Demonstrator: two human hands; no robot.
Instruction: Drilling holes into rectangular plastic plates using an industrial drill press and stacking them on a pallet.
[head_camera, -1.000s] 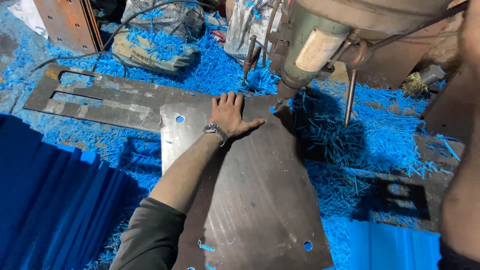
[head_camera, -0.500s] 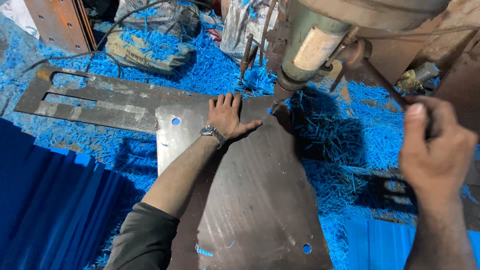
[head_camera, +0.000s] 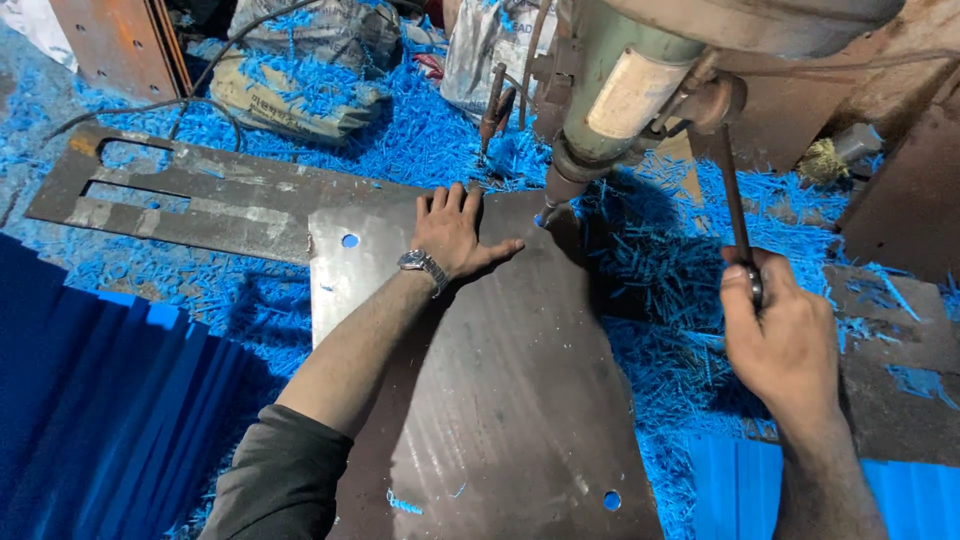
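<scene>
A large dark steel plate (head_camera: 500, 400) with a few drilled holes lies under a drill press (head_camera: 620, 90). My left hand (head_camera: 455, 235), with a wristwatch on the wrist, rests flat with fingers spread on the plate's far edge, just left of the drill bit (head_camera: 548, 210). The bit's tip sits at the plate's far corner. My right hand (head_camera: 780, 335) is closed around the lower end of the press's feed lever (head_camera: 735, 200), which hangs down to the right of the machine head.
Blue chips (head_camera: 660, 290) cover the ground all around. A cut-out steel strip (head_camera: 190, 205) lies to the left, sacks (head_camera: 300, 70) at the back, rusty plates (head_camera: 120, 45) at top left and far right. Blue ribbed sheeting (head_camera: 90, 420) fills the lower left.
My right hand came into view, dropped onto the feed lever and gripped it; the lever now hangs lower. My left hand stayed flat on the plate.
</scene>
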